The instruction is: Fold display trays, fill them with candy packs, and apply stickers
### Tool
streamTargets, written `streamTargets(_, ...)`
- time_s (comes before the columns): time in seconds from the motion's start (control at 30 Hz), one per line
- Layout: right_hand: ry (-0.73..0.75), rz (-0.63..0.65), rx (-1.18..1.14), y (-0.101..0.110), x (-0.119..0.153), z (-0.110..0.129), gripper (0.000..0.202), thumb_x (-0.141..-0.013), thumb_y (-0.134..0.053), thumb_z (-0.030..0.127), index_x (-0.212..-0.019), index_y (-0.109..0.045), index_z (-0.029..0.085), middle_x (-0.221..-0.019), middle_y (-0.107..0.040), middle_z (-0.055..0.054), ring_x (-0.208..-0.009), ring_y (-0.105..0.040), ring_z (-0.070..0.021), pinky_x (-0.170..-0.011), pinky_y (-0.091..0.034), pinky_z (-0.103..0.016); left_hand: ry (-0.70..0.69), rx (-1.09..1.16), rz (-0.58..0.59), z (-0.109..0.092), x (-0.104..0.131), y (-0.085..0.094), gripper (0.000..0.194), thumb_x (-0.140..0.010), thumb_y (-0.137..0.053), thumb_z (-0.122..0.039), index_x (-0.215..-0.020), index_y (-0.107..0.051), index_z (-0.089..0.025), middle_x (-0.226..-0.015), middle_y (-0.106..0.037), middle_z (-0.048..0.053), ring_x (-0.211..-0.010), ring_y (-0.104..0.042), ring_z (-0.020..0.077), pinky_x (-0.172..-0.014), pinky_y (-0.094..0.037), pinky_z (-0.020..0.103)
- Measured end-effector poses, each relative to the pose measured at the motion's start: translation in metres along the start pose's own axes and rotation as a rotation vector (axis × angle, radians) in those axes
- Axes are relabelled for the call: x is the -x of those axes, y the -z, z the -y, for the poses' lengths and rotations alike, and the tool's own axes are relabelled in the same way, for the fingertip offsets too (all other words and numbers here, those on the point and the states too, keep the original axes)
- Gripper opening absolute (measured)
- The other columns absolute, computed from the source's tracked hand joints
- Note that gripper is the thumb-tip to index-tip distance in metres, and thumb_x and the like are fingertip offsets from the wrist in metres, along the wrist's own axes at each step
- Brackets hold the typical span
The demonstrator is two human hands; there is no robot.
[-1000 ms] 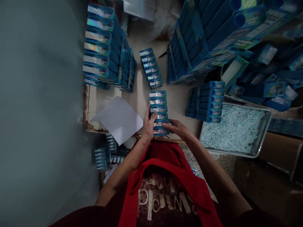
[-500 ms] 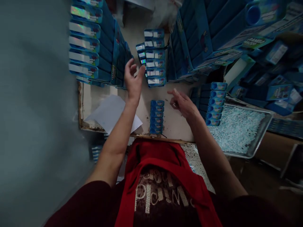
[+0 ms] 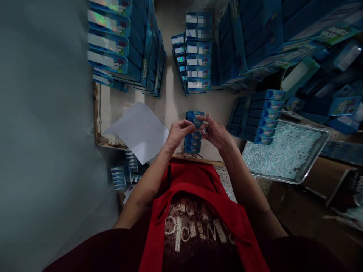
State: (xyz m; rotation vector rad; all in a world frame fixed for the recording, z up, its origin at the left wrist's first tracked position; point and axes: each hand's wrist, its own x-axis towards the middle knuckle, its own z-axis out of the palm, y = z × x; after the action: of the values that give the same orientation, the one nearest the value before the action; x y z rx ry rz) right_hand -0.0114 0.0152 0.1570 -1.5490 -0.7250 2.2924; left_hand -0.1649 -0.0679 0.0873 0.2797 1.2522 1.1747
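Note:
A short row of small blue boxes [image 3: 192, 145] with round openings stands near the table's front edge, under my hands. Above its left side is my left hand [image 3: 179, 135], thumb and fingertips pinched together; whatever may be between them is too small to make out. My right hand [image 3: 217, 134] hovers over the row's right side, index finger stretched out to the left and other fingers loosely bent, with nothing visible in it. The fingertips of both hands are close together and partly cover the boxes. A white sheet of paper [image 3: 138, 132] lies left of my left hand.
Tall stacks of blue boxes stand at the left [image 3: 136, 56], back middle [image 3: 198, 60] and right [image 3: 255, 41]. Another row of boxes [image 3: 255, 117] sits beside a metal tray [image 3: 307, 172] of pale blue-white pieces. Loose blue boxes [image 3: 340, 109] are heaped far right.
Both hands have come back toward me and closer together, from apart beyond the small row to right over it. My left fingers have gone from spread to pinched. The camera view has shifted.

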Motion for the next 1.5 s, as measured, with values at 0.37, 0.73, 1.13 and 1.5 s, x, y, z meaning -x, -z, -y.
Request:
streamTargets(0.37, 0.406, -0.540, 0.446, 0.005, -0.050, -0.046, 0.050, -0.073, -0.082, 0.061, -0.096, -0.056, 0.026, -0.082, -0.074, -0.001, -0.084, -0.074, -0.0227, -0.077, -0.054, -0.032, -0.016, -0.520, -0.282, -0.019, -0.024, 0.023, 0.023, -0.076, -0.090, -0.040, -0.075, -0.081, -0.019, -0.066, -0.072, 0.002, -0.062, -0.063, 0.0140, -0.062, -0.048, 0.026)
streamTargets(0.73, 0.388, -0.604, 0.685, -0.002, -0.085, -0.035, 0.029, -0.079, -0.076, 0.033, -0.101, -0.059, 0.024, -0.087, -0.076, -0.001, -0.086, -0.073, -0.0224, -0.081, -0.050, -0.032, 0.029, -0.446, -0.271, -0.007, -0.070, 0.041, 0.020, -0.077, -0.089, -0.034, -0.075, -0.079, -0.016, -0.065, -0.071, 0.003, -0.059, -0.062, 0.0117, -0.060, -0.049, 0.024)
streamTargets(1.13, 0.456, -0.723, 0.835, 0.006, -0.094, -0.040, 0.036, -0.079, -0.079, 0.041, -0.102, -0.057, 0.025, -0.092, -0.072, -0.003, -0.091, -0.071, -0.0245, -0.085, -0.052, -0.038, 0.215, -0.117, -0.248, 0.015, -0.086, 0.037, 0.025, -0.071, -0.094, -0.026, -0.079, -0.073, -0.016, -0.070, -0.070, -0.001, -0.064, -0.062, 0.0102, -0.067, -0.049, 0.024)
streamTargets(1.5, 0.360, -0.602, 0.724, 0.036, -0.083, -0.036, 0.053, -0.067, -0.089, 0.051, -0.104, -0.060, 0.025, -0.081, -0.064, 0.001, -0.071, -0.063, -0.0204, -0.069, -0.049, -0.036, -0.316, -0.692, -0.631, -0.035, -0.044, 0.110, 0.038, -0.092, -0.087, -0.040, -0.123, -0.070, -0.026, -0.133, -0.071, 0.011, -0.132, -0.059, 0.0314, -0.113, -0.047, 0.044)
